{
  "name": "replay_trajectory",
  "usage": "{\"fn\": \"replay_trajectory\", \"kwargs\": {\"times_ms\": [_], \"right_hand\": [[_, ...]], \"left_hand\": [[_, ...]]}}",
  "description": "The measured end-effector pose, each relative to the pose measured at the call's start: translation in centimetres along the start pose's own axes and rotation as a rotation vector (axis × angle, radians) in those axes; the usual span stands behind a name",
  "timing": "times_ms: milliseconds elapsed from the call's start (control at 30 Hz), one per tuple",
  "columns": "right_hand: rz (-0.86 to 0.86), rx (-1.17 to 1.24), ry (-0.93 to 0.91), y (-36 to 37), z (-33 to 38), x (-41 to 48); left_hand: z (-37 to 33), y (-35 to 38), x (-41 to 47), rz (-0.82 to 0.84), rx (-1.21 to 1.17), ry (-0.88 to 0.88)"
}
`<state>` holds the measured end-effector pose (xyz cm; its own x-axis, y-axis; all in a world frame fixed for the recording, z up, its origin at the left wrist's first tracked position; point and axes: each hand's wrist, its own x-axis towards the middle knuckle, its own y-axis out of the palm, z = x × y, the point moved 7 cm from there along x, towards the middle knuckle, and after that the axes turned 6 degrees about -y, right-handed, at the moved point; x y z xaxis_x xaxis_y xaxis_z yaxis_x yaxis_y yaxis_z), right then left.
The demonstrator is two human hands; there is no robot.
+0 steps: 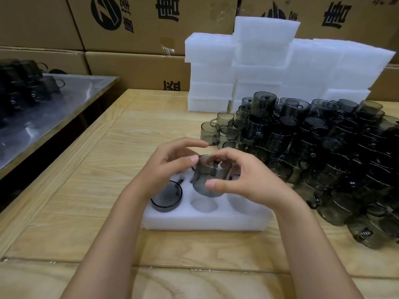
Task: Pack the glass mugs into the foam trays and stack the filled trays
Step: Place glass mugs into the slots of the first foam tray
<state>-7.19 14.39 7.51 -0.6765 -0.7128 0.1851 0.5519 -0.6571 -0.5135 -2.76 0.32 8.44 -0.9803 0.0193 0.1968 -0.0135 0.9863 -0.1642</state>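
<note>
A white foam tray (194, 222) lies on the wooden table in front of me. One smoky grey glass mug (166, 197) sits in its front left pocket. A second grey mug (204, 180) hangs tilted just above the front middle pocket. My right hand (241, 180) grips it with thumb below and fingers curled over its rim. My left hand (170, 165) touches the mug's left side with its thumb, the fingers arched above it. A large heap of loose grey mugs (319, 152) covers the table to the right.
Stacks of white foam trays (259, 65) stand at the back of the table. Cardboard boxes (133, 24) form a wall behind. A metal-topped table (54, 104) with more dark mugs stands to the left. The wooden table (108, 147) shows bare wood on the left.
</note>
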Motion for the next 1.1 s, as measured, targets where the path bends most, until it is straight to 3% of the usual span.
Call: {"fn": "replay_trajectory", "kwargs": {"times_ms": [167, 567, 867, 1000, 1100], "right_hand": [[0.054, -0.364, 0.016, 1.5, 0.1, -0.6], [-0.059, -0.699, -0.162, 2.2, 1.0, -2.0], [0.026, -0.659, -0.184, 2.5, 1.3, -2.3], [0.117, -0.635, -0.167, 3.3, 0.6, -2.3], [0.151, -0.619, -0.122, 3.7, -0.2, -2.4]], "left_hand": [[1.0, 0.4, -0.3, 0.015, 0.079, -0.061], [1.0, 0.9, -0.4, 0.006, 0.309, -0.027], [0.6, 1.4, -0.5, -0.055, 0.629, 0.049], [-0.2, 2.6, -1.2, -0.047, 0.815, 0.173], [-0.3, 3.0, -1.6, -0.042, 0.837, 0.176]]}}
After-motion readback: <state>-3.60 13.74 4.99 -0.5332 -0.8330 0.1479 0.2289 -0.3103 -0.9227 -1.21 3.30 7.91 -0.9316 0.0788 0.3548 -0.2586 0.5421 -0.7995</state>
